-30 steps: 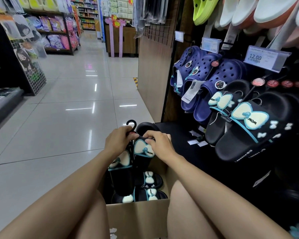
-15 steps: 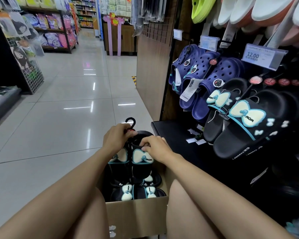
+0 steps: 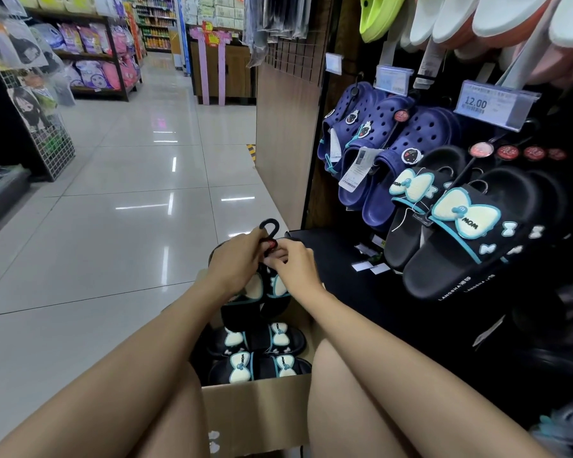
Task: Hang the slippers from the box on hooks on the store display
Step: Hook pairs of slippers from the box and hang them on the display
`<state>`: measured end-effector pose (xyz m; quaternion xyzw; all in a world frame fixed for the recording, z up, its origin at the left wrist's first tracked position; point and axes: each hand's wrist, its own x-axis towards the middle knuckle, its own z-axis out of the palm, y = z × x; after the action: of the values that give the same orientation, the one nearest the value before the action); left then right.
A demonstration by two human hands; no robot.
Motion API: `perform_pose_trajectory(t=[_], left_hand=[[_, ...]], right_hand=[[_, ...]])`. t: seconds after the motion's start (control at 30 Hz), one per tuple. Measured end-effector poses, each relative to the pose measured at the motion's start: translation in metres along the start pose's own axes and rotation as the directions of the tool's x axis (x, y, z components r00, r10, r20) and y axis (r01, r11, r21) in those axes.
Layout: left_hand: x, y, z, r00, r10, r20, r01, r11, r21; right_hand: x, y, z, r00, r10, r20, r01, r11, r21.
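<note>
A pair of black slippers [image 3: 258,304] with white-and-teal bows hangs above the cardboard box [image 3: 255,414], joined at the top by a black plastic hanger hook [image 3: 269,226]. My left hand [image 3: 235,259] grips the hanger just under the hook. My right hand [image 3: 293,264] pinches the hanger's base from the right. More pairs of the same slipper [image 3: 255,357] lie in the box. Matching black slippers [image 3: 467,233] hang on the display's hooks at the right.
Navy clogs [image 3: 377,150] hang left of the black slippers, under price tags [image 3: 490,104]. Green, white and pink soles hang along the top right. A black shelf [image 3: 331,256] juts out beside the box. A tiled aisle stretches left toward wire racks and shelves.
Both hands have lifted the pair higher out of the box. My right hand has shifted from the slipper's bow up to the hanger, close to the left hand.
</note>
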<state>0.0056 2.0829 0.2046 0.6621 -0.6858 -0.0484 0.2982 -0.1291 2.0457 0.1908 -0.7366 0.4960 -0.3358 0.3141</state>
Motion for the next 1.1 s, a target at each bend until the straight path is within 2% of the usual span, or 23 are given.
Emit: perform_pose_trajectory(t=[0.17, 0.3, 0.43, 0.53, 0.6, 0.77, 0.93, 1.1], left_hand=[[0.003, 0.007, -0.002, 0.998, -0.027, -0.062, 0.023, 0.998, -0.059], [0.005, 0.008, -0.003, 0.999, -0.028, -0.042, 0.025, 0.996, -0.081], [0.004, 0.018, -0.001, 0.994, -0.001, -0.107, -0.012, 0.992, -0.123], [0.002, 0.025, -0.002, 0.988, 0.034, -0.154, -0.073, 0.964, -0.254], [0.000, 0.031, -0.004, 0.986, 0.064, -0.155, -0.104, 0.958, -0.269], [-0.002, 0.052, -0.002, 0.985, 0.158, -0.072, -0.166, 0.978, -0.129], [0.001, 0.088, -0.004, 0.972, 0.233, -0.003, -0.229, 0.953, -0.200], [0.002, 0.120, 0.003, 0.918, 0.347, 0.192, -0.299, 0.924, -0.238]], right_hand=[[-0.003, -0.001, -0.002, 0.994, 0.103, -0.028, -0.102, 0.994, 0.048], [-0.008, -0.007, -0.008, 0.990, 0.139, -0.035, -0.139, 0.990, 0.004], [-0.014, -0.013, -0.019, 0.986, 0.137, -0.098, -0.140, 0.990, -0.018], [-0.019, -0.012, -0.032, 0.978, 0.139, -0.157, -0.145, 0.989, -0.031], [-0.024, -0.011, -0.043, 0.975, 0.134, -0.179, -0.147, 0.987, -0.061], [-0.036, -0.004, -0.079, 0.937, 0.127, -0.327, -0.147, 0.988, -0.038], [-0.060, 0.002, -0.118, 0.899, 0.104, -0.426, -0.134, 0.990, -0.040], [-0.098, 0.017, -0.146, 0.871, 0.137, -0.472, -0.162, 0.987, -0.014]])
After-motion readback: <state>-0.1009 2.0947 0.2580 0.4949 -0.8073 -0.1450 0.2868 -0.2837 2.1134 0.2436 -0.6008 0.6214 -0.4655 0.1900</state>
